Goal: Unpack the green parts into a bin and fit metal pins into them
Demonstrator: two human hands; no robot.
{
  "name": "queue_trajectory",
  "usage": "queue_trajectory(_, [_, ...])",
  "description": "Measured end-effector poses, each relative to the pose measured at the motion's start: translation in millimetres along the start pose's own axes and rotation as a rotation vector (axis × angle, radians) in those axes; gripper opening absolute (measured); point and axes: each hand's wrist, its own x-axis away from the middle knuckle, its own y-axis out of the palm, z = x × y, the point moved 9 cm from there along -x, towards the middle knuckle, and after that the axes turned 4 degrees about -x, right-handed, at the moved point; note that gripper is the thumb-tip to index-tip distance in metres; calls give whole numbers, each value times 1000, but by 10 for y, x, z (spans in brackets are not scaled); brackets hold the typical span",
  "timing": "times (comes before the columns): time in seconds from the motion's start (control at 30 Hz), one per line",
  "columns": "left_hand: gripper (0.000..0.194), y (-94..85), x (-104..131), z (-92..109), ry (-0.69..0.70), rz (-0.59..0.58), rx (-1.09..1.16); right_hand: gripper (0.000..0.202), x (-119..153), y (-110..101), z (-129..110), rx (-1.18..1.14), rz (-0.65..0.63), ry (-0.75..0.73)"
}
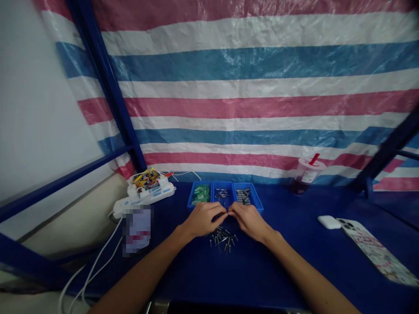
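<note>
My left hand [204,218] and my right hand [248,220] meet fingertip to fingertip just in front of the blue trays. Both are closed in a pinch, and whatever sits between the fingers is too small to make out. Below them a loose pile of metal screws [224,239] lies on the blue surface. The left blue tray [190,201] holds green plastic pieces [201,193]. Several small metal pins or screws [222,193] lie in the middle tray [214,187]. Grey pieces [243,195] fill the right tray [258,204], partly hidden by my right hand.
A white power strip [147,198] with a box of yellow packets [146,179] stands at left, its cables [94,261] hanging down. A lidded cup [304,176] with a red straw, a white earbud case [329,222] and a phone [376,248] are at right. Striped sheeting [235,104] hangs behind.
</note>
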Motion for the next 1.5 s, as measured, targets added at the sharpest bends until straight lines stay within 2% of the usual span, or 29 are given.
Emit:
queue_trajectory(0.3, [20,25,1,-25,-1,-4,7,16,2,-1,-10,-25,1,1])
queue_trajectory(0.57, [25,44,1,-1,22,-27,-10,21,5,40,23,34,-41,15])
queue_trajectory(0.9, [22,40,-5,-14,21,-24,5,16,-6,1,-22,-28,-5,-1])
queue_trajectory(1.5, [23,35,-15,19,26,-18,-2,21,3,24,14,55,-18,34])
